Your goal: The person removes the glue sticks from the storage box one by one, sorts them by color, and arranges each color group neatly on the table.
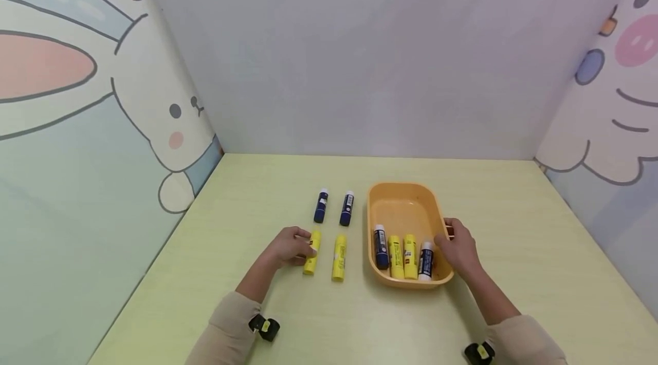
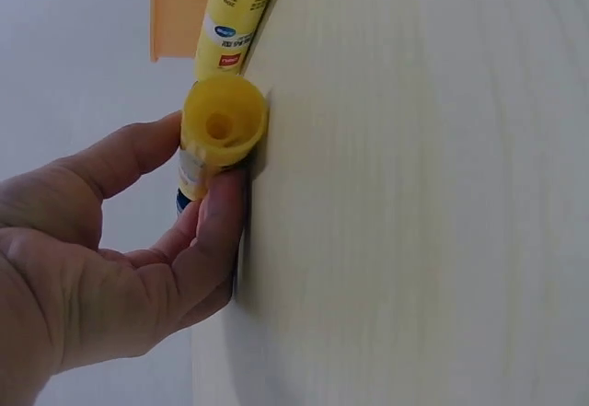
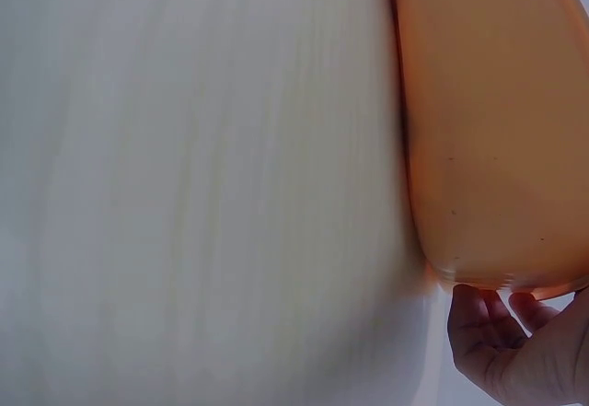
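My left hand (image 1: 291, 246) pinches a yellow glue stick (image 1: 312, 253) between thumb and fingers at the table surface; the left wrist view shows its hollow round end (image 2: 221, 122). Just right of it lies another yellow glue stick (image 1: 339, 258). Behind these two are a dark blue glue stick (image 1: 321, 206) and a second blue one (image 1: 346, 209), both with white ends. My right hand (image 1: 459, 246) grips the right side of an orange basket (image 1: 403, 191), thumb over the rim. Inside, along the near end, lie two yellow glue sticks (image 1: 402, 257) and two blue ones (image 1: 381, 247).
The pale wooden table (image 1: 288, 319) carries all of this. A grey wall (image 1: 380, 68) closes it off at the back, and side walls with cartoon animals stand at left and right. Black wrist devices (image 1: 264, 327) sit by both sleeves.
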Demonstrator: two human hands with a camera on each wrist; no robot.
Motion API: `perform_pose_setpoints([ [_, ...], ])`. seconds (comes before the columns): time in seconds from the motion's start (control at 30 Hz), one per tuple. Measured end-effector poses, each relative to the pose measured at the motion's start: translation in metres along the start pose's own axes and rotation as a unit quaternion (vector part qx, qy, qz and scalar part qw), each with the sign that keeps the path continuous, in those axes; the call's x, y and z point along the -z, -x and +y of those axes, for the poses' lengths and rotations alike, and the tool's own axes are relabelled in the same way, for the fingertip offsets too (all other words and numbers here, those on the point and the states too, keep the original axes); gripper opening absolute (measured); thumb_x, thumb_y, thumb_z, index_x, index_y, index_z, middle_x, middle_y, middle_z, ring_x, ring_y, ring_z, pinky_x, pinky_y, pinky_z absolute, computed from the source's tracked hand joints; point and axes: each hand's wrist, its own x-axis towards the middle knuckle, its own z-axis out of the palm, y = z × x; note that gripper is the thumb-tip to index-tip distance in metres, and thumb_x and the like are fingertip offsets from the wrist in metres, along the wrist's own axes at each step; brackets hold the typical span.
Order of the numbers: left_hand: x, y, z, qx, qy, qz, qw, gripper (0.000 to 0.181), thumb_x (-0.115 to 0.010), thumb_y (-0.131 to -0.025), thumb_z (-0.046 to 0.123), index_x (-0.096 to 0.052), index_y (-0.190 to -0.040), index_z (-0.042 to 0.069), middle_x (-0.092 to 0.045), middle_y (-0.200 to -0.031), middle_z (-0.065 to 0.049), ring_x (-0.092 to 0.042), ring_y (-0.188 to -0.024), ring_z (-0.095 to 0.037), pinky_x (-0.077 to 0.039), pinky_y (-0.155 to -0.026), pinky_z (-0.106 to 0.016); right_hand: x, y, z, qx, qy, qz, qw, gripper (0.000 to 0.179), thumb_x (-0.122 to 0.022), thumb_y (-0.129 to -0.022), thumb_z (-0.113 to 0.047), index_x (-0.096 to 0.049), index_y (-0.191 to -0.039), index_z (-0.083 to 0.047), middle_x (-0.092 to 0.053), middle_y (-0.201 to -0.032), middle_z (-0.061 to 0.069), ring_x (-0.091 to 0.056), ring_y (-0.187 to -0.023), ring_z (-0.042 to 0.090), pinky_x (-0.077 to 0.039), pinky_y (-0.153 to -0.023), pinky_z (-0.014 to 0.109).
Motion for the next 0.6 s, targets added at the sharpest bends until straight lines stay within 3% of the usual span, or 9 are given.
perform_pose_setpoints([
  [0.37, -0.0036, -0.0012, 0.0039, 0.021, -0.010, 0.022, 0.9995, 0.052, -0.076, -0.074, 0.001, -0.051, -0.120, -0.001, -0.058, -0.100, -0.013, -0.060, -0.074, -0.021, -0.053, -0.062, -0.032, 0.0004, -0.0006, 0.0010, 0.008, -0.008, 0.004, 0.9999, 0.048, -0.047, -0.089, -0.008, -0.035, -0.132, 0.009, -0.046, -0.118, 0.029, -0.050, -0.101, 0.039, -0.050, -0.079, 0.045],
  [0.6, -0.0061, 0.0008, 0.0031, 0.014, -0.014, 0.033, 0.9993, 0.049, -0.076, -0.074, 0.000, -0.052, -0.117, -0.002, -0.057, -0.099, -0.013, -0.059, -0.075, -0.021, -0.053, -0.061, -0.032, 0.0003, -0.0012, 0.0033, 0.006, -0.007, 0.004, 0.9999, 0.048, -0.047, -0.089, -0.009, -0.035, -0.133, 0.009, -0.046, -0.117, 0.029, -0.050, -0.100, 0.039, -0.050, -0.079, 0.045],
])
